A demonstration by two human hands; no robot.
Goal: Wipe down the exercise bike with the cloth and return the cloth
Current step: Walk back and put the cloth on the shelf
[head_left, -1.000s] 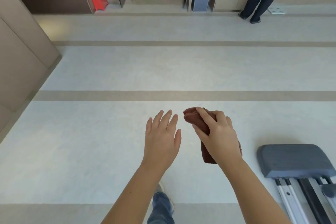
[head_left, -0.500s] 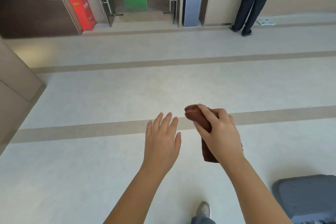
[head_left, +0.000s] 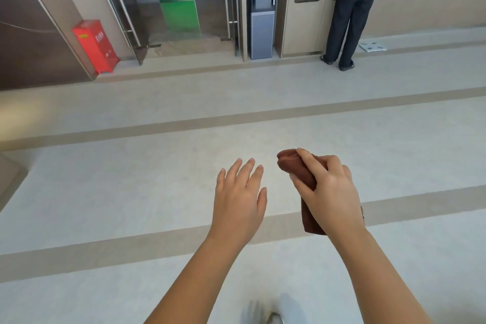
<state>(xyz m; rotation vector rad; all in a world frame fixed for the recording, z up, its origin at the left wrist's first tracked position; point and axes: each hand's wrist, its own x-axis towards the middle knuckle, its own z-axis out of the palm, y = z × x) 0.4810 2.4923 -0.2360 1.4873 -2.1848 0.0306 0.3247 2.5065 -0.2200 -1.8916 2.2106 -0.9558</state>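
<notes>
My right hand [head_left: 328, 192] grips a folded dark brown cloth [head_left: 290, 162], its rolled end sticking out past my fingers and its lower end hanging below my palm. To the left of it my left hand [head_left: 239, 194] is stretched out flat, fingers straight, holding nothing. Both hands hover over a pale floor. The exercise bike is out of view.
A person [head_left: 352, 10] stands at the far wall on the right beside a beige bin cabinet [head_left: 305, 16]. A water dispenser [head_left: 261, 13], glass doors [head_left: 173, 0] and a red fire box [head_left: 94, 46] line the far side. A floor scale [head_left: 372, 47] lies by the person's feet. My foot [head_left: 263, 313] blurs at the bottom edge.
The view has tilted up and forward; the grey padded equipment at the lower right has left the frame. My hands keep the same pose, the cloth still in my right.
</notes>
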